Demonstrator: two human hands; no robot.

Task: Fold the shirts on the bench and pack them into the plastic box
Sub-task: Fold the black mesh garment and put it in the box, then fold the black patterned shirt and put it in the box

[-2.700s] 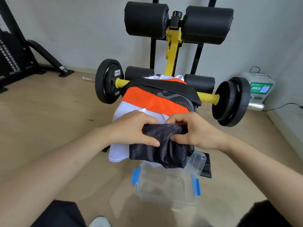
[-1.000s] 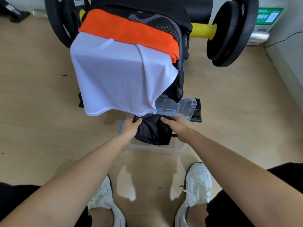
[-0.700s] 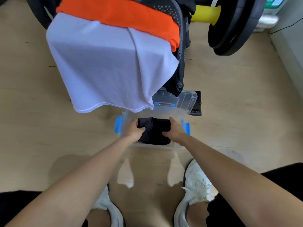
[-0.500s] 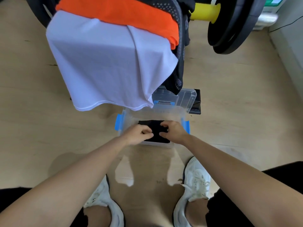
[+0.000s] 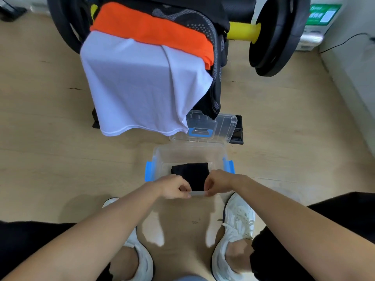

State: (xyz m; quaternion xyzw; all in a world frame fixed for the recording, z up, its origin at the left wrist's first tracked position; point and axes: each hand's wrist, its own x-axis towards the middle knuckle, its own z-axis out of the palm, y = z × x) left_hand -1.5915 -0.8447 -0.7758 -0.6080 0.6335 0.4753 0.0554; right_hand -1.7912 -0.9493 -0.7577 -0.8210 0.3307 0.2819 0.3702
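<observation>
A folded black shirt (image 5: 191, 173) lies flat on the bottom of the clear plastic box (image 5: 188, 151) with blue latches, on the floor in front of my feet. My left hand (image 5: 175, 189) and my right hand (image 5: 218, 182) sit at the box's near rim, one on each side of the shirt's near end, fingers curled in, and hide that end. On the bench beyond, a white shirt (image 5: 142, 88) hangs over the end, under an orange shirt (image 5: 154, 31) and a black patterned shirt (image 5: 217, 63).
The box's clear lid (image 5: 222, 126) leans behind the box against the bench foot. Black weight plates (image 5: 274, 37) on a yellow-handled bar flank the bench. A wall runs along the right. My white shoes (image 5: 237, 222) stand just behind the box.
The black shirt went from the bench down into the box. Both hands pressed it flat, then drew back to the near rim and came off its top.
</observation>
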